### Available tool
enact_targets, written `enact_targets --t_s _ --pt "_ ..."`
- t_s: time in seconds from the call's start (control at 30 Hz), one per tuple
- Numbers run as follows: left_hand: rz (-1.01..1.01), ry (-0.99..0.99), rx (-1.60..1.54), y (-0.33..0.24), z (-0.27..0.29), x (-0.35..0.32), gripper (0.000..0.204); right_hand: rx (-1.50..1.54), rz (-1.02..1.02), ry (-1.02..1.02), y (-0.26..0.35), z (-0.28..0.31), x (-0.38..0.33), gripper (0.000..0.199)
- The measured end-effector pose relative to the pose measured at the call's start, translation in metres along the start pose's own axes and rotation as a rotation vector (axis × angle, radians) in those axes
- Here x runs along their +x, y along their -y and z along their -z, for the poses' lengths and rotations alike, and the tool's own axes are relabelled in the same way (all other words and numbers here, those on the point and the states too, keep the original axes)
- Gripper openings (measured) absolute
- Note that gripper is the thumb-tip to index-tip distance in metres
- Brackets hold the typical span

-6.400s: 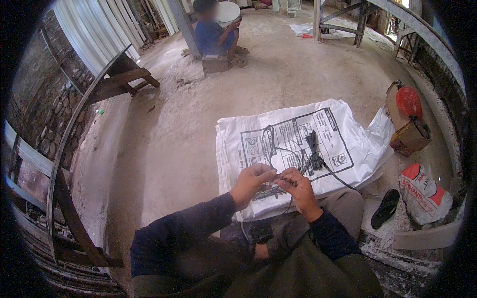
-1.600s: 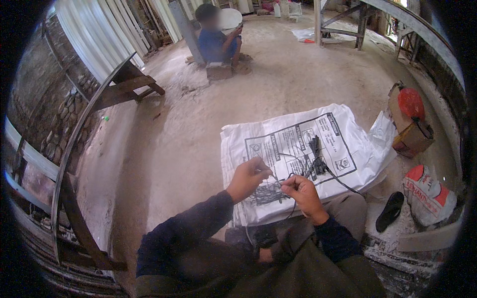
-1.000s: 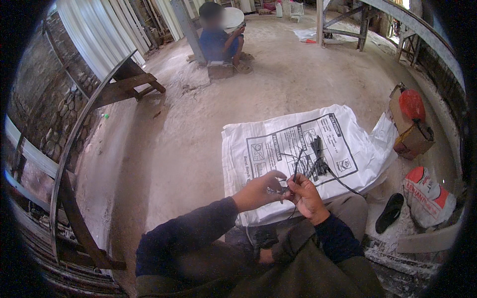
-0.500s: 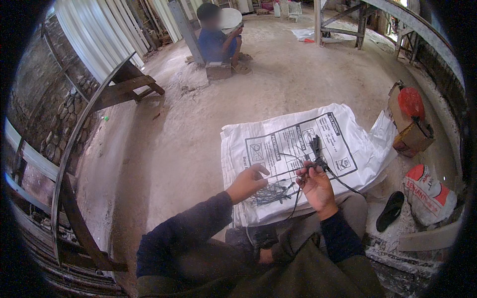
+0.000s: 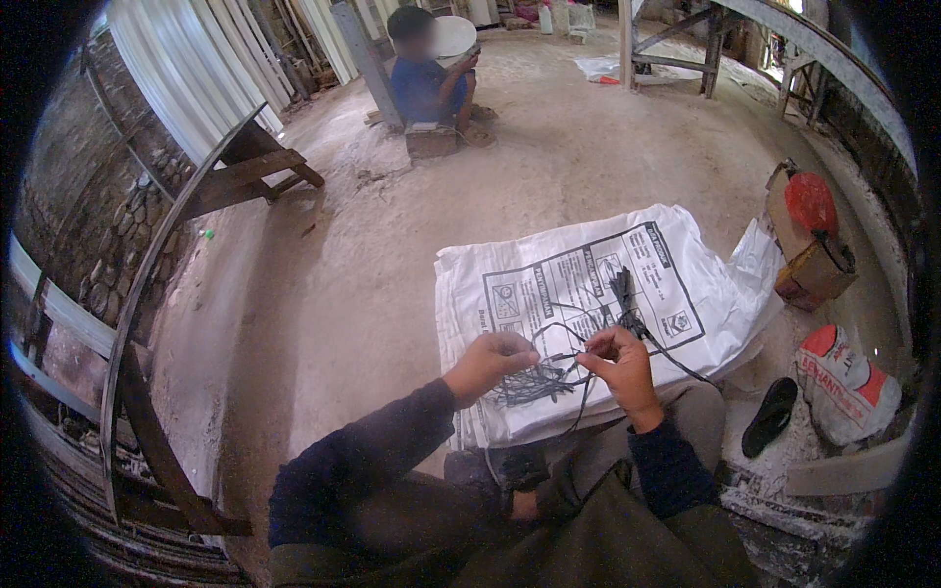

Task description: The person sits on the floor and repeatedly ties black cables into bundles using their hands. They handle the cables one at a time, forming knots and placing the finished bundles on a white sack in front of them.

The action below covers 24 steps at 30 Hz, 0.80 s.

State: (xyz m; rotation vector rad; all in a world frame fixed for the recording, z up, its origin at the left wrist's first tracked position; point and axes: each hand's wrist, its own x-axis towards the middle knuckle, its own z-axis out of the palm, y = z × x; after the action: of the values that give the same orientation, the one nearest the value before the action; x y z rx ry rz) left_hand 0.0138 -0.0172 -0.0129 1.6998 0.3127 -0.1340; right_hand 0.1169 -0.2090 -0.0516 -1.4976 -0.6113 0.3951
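Observation:
A stack of white printed sacks lies on the concrete floor in front of me. On it rests a tangle of thin black cords and a darker bundle of cords farther back. My left hand pinches a black cord just above the tangle. My right hand pinches the same strands a little to the right, and loose ends trail off toward my knee. Both hands sit over the near edge of the sacks.
A person in blue sits on a block at the back. A cardboard box with a red lid stands right of the sacks, a filled white and red bag and a black sandal nearer me. Wooden frames line the left.
My hands came together over the cords, drew apart as the right one pulled strands up and right, and now sit close again above the tangle.

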Motion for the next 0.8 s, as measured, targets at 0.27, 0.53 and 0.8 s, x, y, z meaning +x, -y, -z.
enact_targets --t_s 0.27,0.53,0.8 --pt "-0.158 0.460 0.157 -0.024 -0.022 -0.012 0.018 -0.532 0.142 -0.136 -0.003 -0.007 0.004 0.020" --pt "-0.159 0.018 0.311 -0.024 -0.001 -0.006 0.015 -0.413 0.207 -0.249 -0.012 0.016 0.011 0.013" --pt "-0.301 -0.427 0.376 0.002 0.029 0.005 0.012 0.299 -0.141 0.340 0.003 0.011 0.002 0.015"
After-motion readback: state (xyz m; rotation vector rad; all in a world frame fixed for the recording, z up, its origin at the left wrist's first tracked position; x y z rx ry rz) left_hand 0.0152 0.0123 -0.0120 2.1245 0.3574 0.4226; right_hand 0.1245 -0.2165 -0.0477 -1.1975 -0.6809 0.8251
